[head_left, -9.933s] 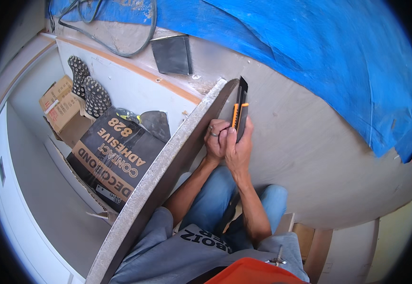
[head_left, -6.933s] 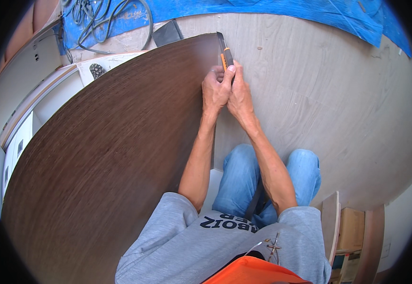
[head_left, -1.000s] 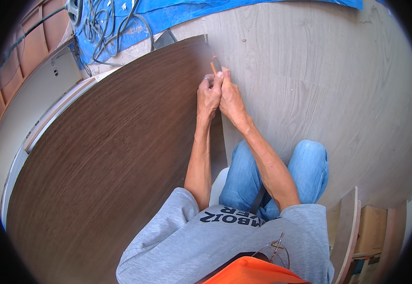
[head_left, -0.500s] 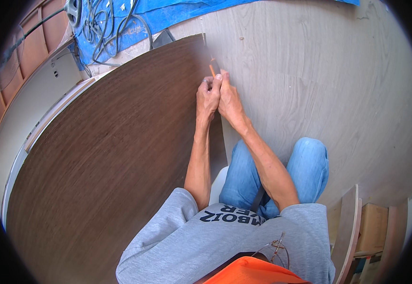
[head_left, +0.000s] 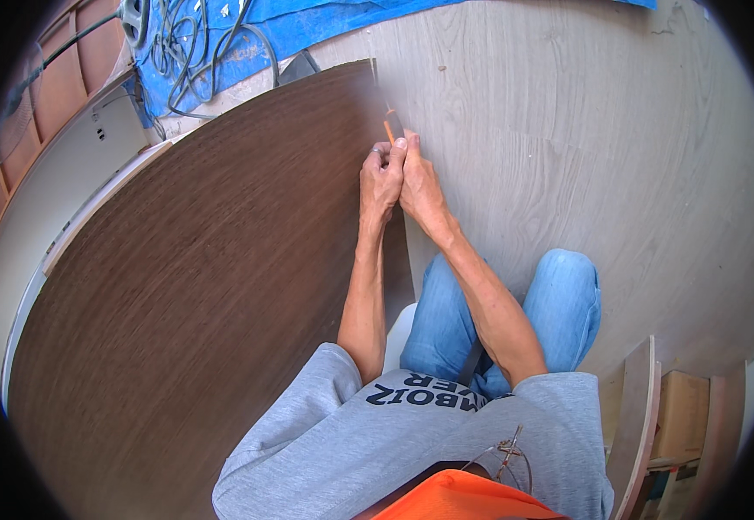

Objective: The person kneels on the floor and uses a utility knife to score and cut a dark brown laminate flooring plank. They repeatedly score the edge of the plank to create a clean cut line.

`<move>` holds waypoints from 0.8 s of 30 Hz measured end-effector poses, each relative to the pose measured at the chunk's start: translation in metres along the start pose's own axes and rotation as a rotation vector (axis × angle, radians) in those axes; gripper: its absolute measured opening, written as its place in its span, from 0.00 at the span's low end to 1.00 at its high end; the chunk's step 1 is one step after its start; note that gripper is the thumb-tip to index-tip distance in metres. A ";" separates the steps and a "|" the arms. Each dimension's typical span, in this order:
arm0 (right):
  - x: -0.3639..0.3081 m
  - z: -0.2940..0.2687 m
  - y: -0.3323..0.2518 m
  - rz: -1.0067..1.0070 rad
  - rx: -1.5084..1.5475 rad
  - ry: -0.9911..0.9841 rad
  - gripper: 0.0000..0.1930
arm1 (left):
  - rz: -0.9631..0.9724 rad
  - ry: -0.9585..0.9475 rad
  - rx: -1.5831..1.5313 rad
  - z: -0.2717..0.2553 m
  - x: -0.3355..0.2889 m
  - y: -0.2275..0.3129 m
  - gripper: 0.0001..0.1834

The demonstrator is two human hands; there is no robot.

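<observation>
Across the left half of the frame lies the big dark brown veneer sheet [head_left: 195, 295], much as it lay a second ago. Both hands have crept slightly up its right edge, so the cut looks nearly at the top corner. Left hand [head_left: 380, 178] and right hand [head_left: 420, 182] press together, fingers curled tight round an orange-handled knife [head_left: 389, 130]. Upper left, a blue tarp [head_left: 247, 39]; lower right, a plain brown carton [head_left: 680, 416], label unreadable.

We see a dark brown wood-grain laminate sheet [head_left: 195, 286] across the left of the frame, pale grey wood-grain flooring [head_left: 585, 147] on the right, a blue tarp [head_left: 308, 26] at upper left, and an orange-handled tool [head_left: 389, 130] near top centre.
</observation>
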State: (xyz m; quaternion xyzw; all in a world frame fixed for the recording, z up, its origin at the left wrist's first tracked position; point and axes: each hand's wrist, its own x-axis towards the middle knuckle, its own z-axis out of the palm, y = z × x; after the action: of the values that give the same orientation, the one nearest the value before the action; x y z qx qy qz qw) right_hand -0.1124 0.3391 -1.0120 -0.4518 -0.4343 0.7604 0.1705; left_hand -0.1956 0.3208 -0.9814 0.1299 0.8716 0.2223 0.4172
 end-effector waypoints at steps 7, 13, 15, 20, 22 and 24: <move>-0.003 0.002 0.002 -0.060 0.091 0.030 0.22 | 0.023 0.021 0.030 0.000 -0.002 -0.003 0.25; -0.002 0.001 0.006 0.030 0.086 -0.007 0.20 | 0.021 0.012 0.048 0.000 -0.003 -0.003 0.24; -0.004 0.001 0.006 0.000 0.104 -0.004 0.20 | 0.015 0.016 0.019 0.001 -0.005 -0.003 0.24; -0.009 -0.002 0.004 -0.005 0.068 -0.010 0.21 | 0.026 0.021 0.041 0.001 -0.008 -0.006 0.24; -0.010 -0.002 0.003 0.015 0.078 -0.011 0.21 | 0.026 0.024 0.048 0.001 -0.009 -0.007 0.25; -0.011 -0.002 0.003 0.002 0.093 -0.005 0.21 | 0.018 0.022 0.040 0.001 -0.010 -0.009 0.25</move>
State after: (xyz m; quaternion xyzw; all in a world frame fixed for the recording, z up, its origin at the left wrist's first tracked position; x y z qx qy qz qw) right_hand -0.1046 0.3311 -1.0089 -0.4418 -0.3983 0.7811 0.1897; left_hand -0.1893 0.3096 -0.9799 0.1437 0.8792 0.2101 0.4028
